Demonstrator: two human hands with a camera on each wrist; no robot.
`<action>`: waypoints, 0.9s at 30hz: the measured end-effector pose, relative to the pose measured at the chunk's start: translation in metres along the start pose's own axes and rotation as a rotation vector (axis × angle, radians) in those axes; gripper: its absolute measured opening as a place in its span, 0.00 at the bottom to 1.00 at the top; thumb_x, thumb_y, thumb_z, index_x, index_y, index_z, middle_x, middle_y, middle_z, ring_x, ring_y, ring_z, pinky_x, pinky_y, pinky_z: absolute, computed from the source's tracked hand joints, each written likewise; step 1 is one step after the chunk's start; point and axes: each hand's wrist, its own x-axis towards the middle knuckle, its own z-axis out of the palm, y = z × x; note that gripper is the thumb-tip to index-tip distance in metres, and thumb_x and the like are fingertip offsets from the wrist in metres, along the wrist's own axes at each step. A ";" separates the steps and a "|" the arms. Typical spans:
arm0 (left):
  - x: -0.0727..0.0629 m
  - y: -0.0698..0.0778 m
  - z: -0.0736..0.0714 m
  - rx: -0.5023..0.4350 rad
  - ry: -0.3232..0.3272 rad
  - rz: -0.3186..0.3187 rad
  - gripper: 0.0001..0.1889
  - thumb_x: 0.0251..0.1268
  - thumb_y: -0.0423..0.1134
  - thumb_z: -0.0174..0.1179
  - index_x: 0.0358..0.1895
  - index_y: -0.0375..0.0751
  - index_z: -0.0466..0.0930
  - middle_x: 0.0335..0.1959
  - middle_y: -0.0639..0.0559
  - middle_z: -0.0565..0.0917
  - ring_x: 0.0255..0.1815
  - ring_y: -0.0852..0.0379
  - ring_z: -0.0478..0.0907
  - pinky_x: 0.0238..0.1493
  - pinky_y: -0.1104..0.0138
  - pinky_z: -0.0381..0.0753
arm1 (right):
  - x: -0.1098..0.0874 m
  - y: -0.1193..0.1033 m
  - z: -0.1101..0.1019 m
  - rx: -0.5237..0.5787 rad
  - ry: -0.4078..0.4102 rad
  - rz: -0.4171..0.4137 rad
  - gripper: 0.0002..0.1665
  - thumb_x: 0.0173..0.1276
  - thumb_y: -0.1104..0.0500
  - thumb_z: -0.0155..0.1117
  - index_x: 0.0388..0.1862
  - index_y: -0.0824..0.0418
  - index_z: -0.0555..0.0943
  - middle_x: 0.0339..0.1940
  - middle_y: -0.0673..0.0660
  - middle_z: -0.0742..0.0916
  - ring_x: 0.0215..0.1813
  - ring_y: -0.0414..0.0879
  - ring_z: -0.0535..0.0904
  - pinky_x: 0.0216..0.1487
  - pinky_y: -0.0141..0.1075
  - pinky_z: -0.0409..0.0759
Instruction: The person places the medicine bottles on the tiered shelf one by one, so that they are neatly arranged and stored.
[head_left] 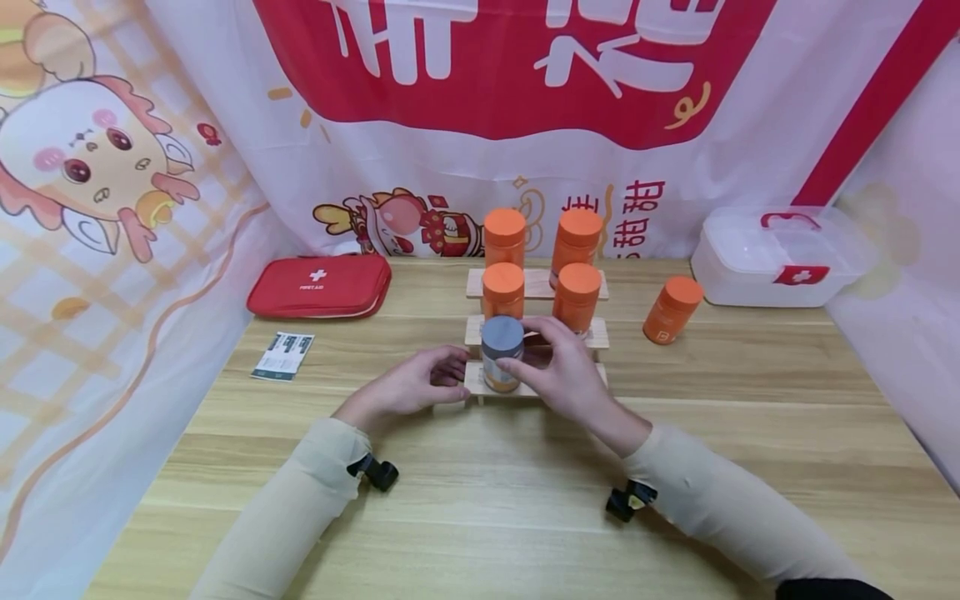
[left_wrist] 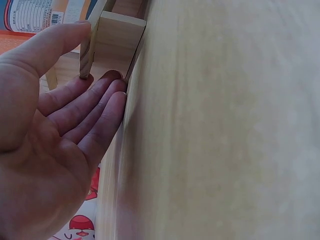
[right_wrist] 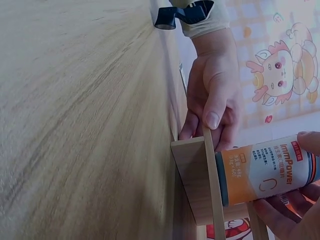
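A pill bottle [head_left: 501, 354] with a grey lid and an orange-and-white label stands upright at the left of the lowest step of a wooden step rack [head_left: 536, 387]. My right hand [head_left: 568, 379] holds it, thumb at the front and fingers behind; the right wrist view shows its base on the board. At the rack's left end, my left hand [head_left: 408, 383] grips the lowest board between thumb and fingers. That thumb [left_wrist: 62, 42] lies along the board's edge in the left wrist view. Orange bottles [head_left: 503, 287] stand in pairs on the two higher steps.
One more orange bottle [head_left: 673, 310] stands on the table right of the rack, before a clear first-aid box [head_left: 780, 258]. A red first-aid pouch [head_left: 319, 287] and a small printed card [head_left: 282, 357] lie to the left. Printed cloth [head_left: 420, 167] hangs behind.
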 end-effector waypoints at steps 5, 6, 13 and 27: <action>0.000 0.000 0.000 0.002 0.002 -0.007 0.32 0.74 0.41 0.71 0.76 0.37 0.71 0.66 0.42 0.83 0.68 0.47 0.82 0.73 0.55 0.83 | 0.000 0.002 0.001 0.011 0.001 0.007 0.33 0.68 0.58 0.81 0.68 0.64 0.80 0.62 0.62 0.84 0.62 0.56 0.86 0.63 0.46 0.90; 0.000 0.000 0.000 0.002 0.002 -0.006 0.32 0.74 0.41 0.71 0.76 0.37 0.71 0.66 0.42 0.83 0.68 0.47 0.82 0.73 0.55 0.83 | 0.000 0.002 0.001 0.012 0.001 0.007 0.33 0.68 0.58 0.81 0.68 0.64 0.80 0.62 0.62 0.84 0.62 0.56 0.86 0.63 0.46 0.91; 0.000 0.000 0.001 0.004 0.004 -0.006 0.33 0.74 0.41 0.71 0.76 0.37 0.71 0.66 0.42 0.83 0.68 0.47 0.81 0.73 0.54 0.83 | -0.001 0.002 0.001 0.019 -0.008 0.015 0.34 0.69 0.57 0.81 0.70 0.63 0.79 0.62 0.62 0.85 0.60 0.56 0.87 0.61 0.49 0.91; -0.001 0.003 0.001 0.009 0.006 -0.019 0.33 0.74 0.42 0.71 0.76 0.37 0.71 0.66 0.42 0.83 0.68 0.46 0.81 0.74 0.53 0.82 | -0.018 0.008 -0.037 0.029 -0.031 0.026 0.31 0.72 0.59 0.77 0.70 0.65 0.78 0.65 0.66 0.85 0.63 0.59 0.87 0.68 0.56 0.87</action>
